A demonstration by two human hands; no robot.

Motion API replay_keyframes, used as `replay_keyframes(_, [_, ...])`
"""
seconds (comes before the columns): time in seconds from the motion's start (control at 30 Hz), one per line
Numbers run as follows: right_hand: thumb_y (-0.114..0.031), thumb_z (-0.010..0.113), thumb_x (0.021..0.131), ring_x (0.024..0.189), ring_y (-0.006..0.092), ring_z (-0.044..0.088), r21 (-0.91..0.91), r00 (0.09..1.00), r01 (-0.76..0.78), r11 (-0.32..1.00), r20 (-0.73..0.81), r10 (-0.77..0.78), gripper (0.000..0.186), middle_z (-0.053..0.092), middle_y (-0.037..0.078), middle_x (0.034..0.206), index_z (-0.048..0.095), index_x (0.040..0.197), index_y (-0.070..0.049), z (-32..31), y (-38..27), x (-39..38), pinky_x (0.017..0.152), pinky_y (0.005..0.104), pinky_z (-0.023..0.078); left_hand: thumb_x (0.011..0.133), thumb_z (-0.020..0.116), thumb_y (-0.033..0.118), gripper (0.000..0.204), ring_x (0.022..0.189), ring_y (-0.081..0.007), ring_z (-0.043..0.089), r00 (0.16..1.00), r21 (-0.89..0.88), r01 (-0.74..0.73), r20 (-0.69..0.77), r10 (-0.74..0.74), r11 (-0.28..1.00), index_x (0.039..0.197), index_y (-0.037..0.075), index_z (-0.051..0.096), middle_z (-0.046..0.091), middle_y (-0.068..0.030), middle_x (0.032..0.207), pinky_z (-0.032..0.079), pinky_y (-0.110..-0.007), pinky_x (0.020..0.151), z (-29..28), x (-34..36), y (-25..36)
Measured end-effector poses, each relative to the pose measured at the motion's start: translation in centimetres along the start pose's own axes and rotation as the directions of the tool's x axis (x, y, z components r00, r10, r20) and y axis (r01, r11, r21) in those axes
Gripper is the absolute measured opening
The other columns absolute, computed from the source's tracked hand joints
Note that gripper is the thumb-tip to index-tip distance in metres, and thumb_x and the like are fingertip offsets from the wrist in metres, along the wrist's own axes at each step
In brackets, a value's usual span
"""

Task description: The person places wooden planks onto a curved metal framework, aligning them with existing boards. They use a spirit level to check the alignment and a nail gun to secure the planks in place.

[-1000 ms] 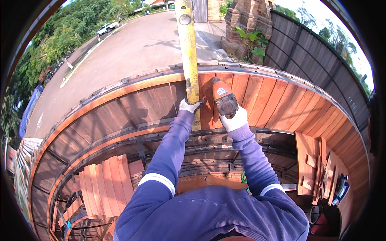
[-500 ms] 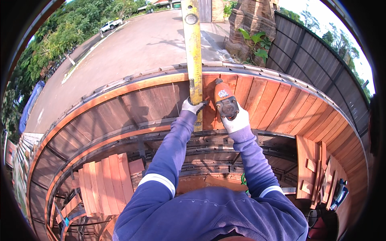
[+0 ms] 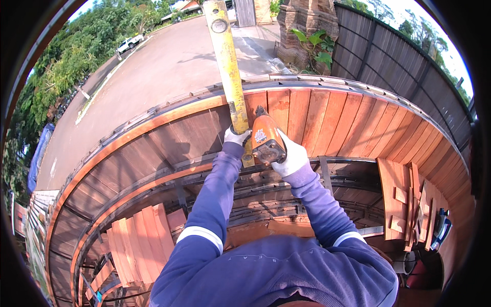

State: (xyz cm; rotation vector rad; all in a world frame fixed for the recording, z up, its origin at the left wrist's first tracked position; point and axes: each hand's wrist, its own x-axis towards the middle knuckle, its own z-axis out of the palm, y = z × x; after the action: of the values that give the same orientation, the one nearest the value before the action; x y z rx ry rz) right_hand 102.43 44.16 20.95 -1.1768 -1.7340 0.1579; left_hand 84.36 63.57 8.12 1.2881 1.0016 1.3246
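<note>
My left hand point(image 3: 235, 137), in a white glove, is closed round the lower part of a long yellow spirit level point(image 3: 227, 61). The level lies across the curved wooden rim and leans slightly left at its far end. In my gloved right hand point(image 3: 293, 154) is an orange-and-black nail gun point(image 3: 266, 135), its nose pointing away from me over the red-brown planks point(image 3: 319, 120). The nail gun is close beside the level, just right of my left hand. My right fingers are partly hidden behind the tool.
Loose boards point(image 3: 140, 240) lie in a stack at the lower left. More boards and small blocks point(image 3: 398, 204) sit at the right, near a blue-and-black tool point(image 3: 441, 230). Dark curved framing point(image 3: 255, 187) runs below the planks. Paved ground point(image 3: 153, 71) lies beyond the rim.
The level's far end has swung left. My right hand has brought the nail gun left, closer to the level and my left hand. The whole view has shifted a little.
</note>
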Motion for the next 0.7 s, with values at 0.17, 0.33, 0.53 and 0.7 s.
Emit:
replay_keyframes(0.17, [-0.009,0.071,0.071,0.096,0.0353,0.068,0.008,0.997,-0.064,0.998,0.035,0.064,0.069,0.067,0.023,0.101,0.049,0.136,-0.001,0.7,0.6,-0.5,0.082,0.0356,0.055,0.071,0.081,0.004,0.036,0.082,-0.0150,0.068,0.998,-0.131,0.053,-0.009,-0.055,0.990,0.104,-0.001,0.067,0.072,-0.0075,0.095,0.054,-0.030,0.075,-1.1,1.0,-1.7])
replay_keyframes(0.33, [-0.009,0.073,0.076,0.086,0.0224,0.072,0.248,0.952,-0.249,0.936,-0.115,0.284,0.041,0.071,0.015,0.091,0.061,0.114,0.002,-0.1,2.6,-0.8,0.074,0.0315,0.055,0.073,0.080,0.001,0.034,0.076,-0.0127,0.064,1.000,-0.027,0.018,-0.022,-0.018,0.999,0.104,-0.002,0.065,0.069,-0.0048,0.092,0.052,-0.027,0.070,1.2,-1.3,2.5])
replay_keyframes(0.53, [-0.009,0.071,0.078,0.082,0.0191,0.070,0.128,0.944,-0.224,0.966,-0.216,0.248,0.029,0.071,0.013,0.088,0.063,0.103,0.003,-3.1,2.6,-1.6,0.072,0.0305,0.055,0.072,0.081,-0.001,0.039,0.074,-0.0126,0.063,0.997,-0.036,0.031,-0.073,-0.034,0.999,0.107,-0.004,0.063,0.068,-0.0058,0.092,0.052,-0.025,0.069,2.0,-2.2,4.3])
replay_keyframes(0.7, [-0.009,0.071,0.077,0.082,0.0194,0.070,0.092,0.973,-0.179,0.979,-0.133,0.191,0.031,0.071,0.013,0.089,0.062,0.104,0.003,-3.0,3.2,-2.9,0.073,0.0307,0.055,0.072,0.080,-0.003,0.041,0.077,-0.0140,0.065,0.999,-0.222,0.035,-0.030,-0.043,0.974,0.108,-0.006,0.062,0.068,-0.0080,0.095,0.054,-0.027,0.071,1.3,-1.3,2.5])
